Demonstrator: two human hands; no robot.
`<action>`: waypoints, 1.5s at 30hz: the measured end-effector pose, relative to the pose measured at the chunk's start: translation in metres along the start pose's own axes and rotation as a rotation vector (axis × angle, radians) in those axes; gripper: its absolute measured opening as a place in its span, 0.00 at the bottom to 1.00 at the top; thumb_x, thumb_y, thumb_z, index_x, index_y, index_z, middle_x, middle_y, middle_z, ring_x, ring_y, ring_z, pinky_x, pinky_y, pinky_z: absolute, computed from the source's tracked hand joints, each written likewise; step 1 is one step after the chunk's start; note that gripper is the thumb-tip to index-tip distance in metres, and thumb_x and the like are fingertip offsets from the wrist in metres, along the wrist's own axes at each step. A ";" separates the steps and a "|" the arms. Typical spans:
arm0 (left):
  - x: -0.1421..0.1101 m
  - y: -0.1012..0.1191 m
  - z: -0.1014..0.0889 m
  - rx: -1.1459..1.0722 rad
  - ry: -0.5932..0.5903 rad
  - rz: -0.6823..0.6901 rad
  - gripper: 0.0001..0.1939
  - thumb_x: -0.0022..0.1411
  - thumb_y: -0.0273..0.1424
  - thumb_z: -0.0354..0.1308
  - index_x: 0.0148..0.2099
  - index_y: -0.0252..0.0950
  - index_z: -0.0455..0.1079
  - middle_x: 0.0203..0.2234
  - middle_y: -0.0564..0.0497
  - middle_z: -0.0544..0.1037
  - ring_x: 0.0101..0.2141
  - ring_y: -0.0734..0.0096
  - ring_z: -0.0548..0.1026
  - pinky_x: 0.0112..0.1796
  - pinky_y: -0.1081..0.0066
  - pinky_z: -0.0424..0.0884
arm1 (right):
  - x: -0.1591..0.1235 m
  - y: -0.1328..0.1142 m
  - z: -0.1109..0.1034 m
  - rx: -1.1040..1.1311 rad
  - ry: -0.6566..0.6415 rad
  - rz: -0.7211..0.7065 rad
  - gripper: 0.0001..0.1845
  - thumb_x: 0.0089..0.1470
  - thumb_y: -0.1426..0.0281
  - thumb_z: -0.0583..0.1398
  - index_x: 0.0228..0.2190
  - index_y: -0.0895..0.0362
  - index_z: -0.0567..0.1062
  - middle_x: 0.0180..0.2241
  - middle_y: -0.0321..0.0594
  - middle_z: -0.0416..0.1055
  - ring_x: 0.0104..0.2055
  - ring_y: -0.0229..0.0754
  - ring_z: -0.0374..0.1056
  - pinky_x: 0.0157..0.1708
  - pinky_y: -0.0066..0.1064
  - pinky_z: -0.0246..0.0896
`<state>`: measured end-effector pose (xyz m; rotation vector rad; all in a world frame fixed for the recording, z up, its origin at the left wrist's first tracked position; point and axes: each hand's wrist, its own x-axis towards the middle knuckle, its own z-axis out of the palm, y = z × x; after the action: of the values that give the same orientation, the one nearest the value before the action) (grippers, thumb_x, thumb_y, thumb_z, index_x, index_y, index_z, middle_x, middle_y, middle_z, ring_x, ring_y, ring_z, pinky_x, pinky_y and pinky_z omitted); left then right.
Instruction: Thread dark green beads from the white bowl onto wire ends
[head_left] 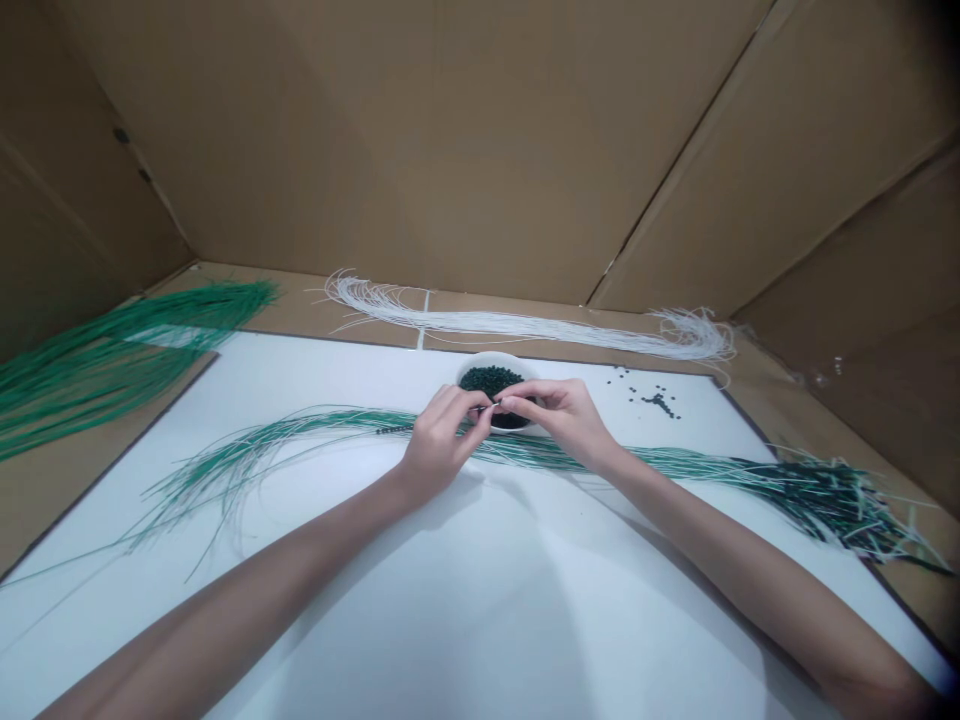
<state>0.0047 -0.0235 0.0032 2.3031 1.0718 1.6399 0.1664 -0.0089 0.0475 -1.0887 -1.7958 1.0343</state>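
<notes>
White bowl [480,361] of dark green beads [487,380] under both hands in the head view: left hand [442,440] and right hand [559,415] pinch a fine strand [484,408] fingertip to fingertip, held low and close over the bowl; green-and-white cords [300,425] lie just in front.

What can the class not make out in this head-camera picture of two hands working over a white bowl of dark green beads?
Head view:
- What the left hand and right hand pinch: hidden by their fingers, and too small.
- Part of the white bowl: hidden by the hands.
- Shape of the scattered beads: too small.
- Green strands: cut off by the left edge.
- Left forearm, right forearm: cut off by the bottom edge.
</notes>
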 end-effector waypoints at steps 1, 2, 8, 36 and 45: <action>0.000 0.000 0.000 0.003 -0.006 0.001 0.03 0.56 0.25 0.51 0.35 0.35 0.64 0.24 0.53 0.67 0.27 0.77 0.65 0.31 0.75 0.64 | 0.000 0.001 0.000 -0.017 0.001 -0.007 0.09 0.44 0.65 0.60 0.26 0.57 0.76 0.28 0.38 0.75 0.31 0.39 0.70 0.33 0.30 0.65; 0.000 0.000 0.000 0.007 -0.012 0.002 0.03 0.56 0.25 0.51 0.35 0.35 0.64 0.24 0.53 0.67 0.27 0.77 0.65 0.31 0.75 0.64 | 0.000 0.001 -0.001 -0.035 -0.001 -0.014 0.09 0.44 0.64 0.60 0.26 0.57 0.76 0.28 0.38 0.75 0.31 0.39 0.70 0.32 0.30 0.65; -0.001 -0.001 0.000 0.024 -0.035 -0.002 0.02 0.56 0.25 0.51 0.34 0.34 0.64 0.23 0.53 0.65 0.27 0.77 0.64 0.31 0.75 0.63 | 0.001 0.002 -0.004 -0.107 -0.046 -0.005 0.10 0.45 0.64 0.59 0.26 0.58 0.76 0.28 0.38 0.74 0.30 0.39 0.69 0.31 0.28 0.63; -0.001 -0.001 0.001 -0.009 -0.018 -0.008 0.03 0.57 0.25 0.51 0.35 0.35 0.64 0.24 0.53 0.67 0.27 0.77 0.65 0.32 0.75 0.63 | 0.001 0.001 0.000 0.087 -0.065 0.103 0.12 0.45 0.64 0.59 0.23 0.60 0.76 0.24 0.38 0.74 0.30 0.38 0.69 0.34 0.28 0.63; -0.001 0.000 0.001 -0.004 -0.017 -0.001 0.02 0.56 0.24 0.52 0.34 0.34 0.63 0.24 0.53 0.66 0.27 0.78 0.65 0.31 0.76 0.63 | 0.001 0.001 0.002 0.058 -0.059 0.098 0.12 0.45 0.63 0.58 0.23 0.60 0.75 0.25 0.39 0.74 0.30 0.39 0.69 0.34 0.29 0.63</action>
<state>0.0050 -0.0237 0.0020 2.3095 1.0650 1.6170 0.1647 -0.0083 0.0465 -1.1308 -1.7627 1.1810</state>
